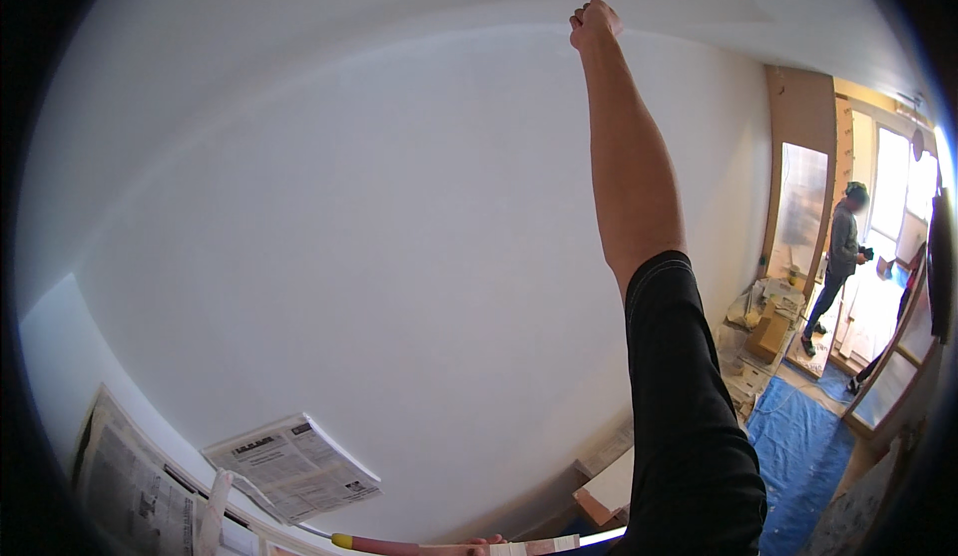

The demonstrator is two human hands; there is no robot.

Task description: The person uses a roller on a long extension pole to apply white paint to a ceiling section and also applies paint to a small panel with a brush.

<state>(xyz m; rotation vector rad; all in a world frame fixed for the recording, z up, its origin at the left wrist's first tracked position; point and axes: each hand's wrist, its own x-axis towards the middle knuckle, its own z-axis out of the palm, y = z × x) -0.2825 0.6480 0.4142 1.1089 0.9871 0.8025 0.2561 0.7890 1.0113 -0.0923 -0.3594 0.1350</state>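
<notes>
My right arm, in a black sleeve pushed up to the elbow, stretches high across the white wall (379,217). At the top, my right hand (596,21) is closed, its fingers curled against or very near the white ceiling. Whatever it pinches, if anything, is too small to tell; a faint reddish spot shows just above the fingers. Low in the picture, my left hand (487,539) shows only in part, its fingers around a paint roller (374,544). The roller has a reddish handle with a yellow end, and a thin metal rod runs from it to a whitish sleeve at the left.
Newspaper sheets (299,466) cover surfaces at the lower left. Cardboard boxes (770,331) and other items are piled along the right wall. A blue sheet (798,436) covers the floor there. Beyond it, a person (843,247) stands in a doorway near bright windows.
</notes>
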